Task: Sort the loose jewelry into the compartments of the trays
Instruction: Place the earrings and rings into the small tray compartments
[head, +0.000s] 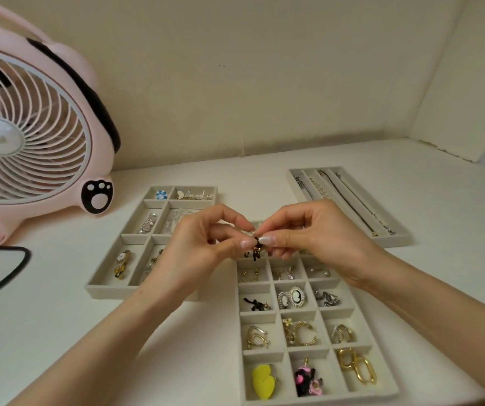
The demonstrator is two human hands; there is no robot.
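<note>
head view: both hands meet over the far end of the grid tray (260,320), above its left column. the left hand (194,244) and right hand (308,238) each pinch the same small black earring (256,248) between thumb and forefinger, with the other fingers loosely curled. the piece is held in the air, clear of the tray floor, and its long axis hangs roughly straight down, with dark beads dangling below the fingertips. what looks like a matching black piece (255,304) lies in the tray's left column, closer to the person than the hands and between the two forearms. my guess is the drop goes there, so the move is a short pull back toward the body and down. the left hand sits on that side of the tray and seems slightly nearer. whether the cell directly under the pinch holds anything is hard to tell. left of the grid tray lies the wide-cell tray (103,288), and beyond its far right corner the long-slot tray (349,200) of chains.
</note>
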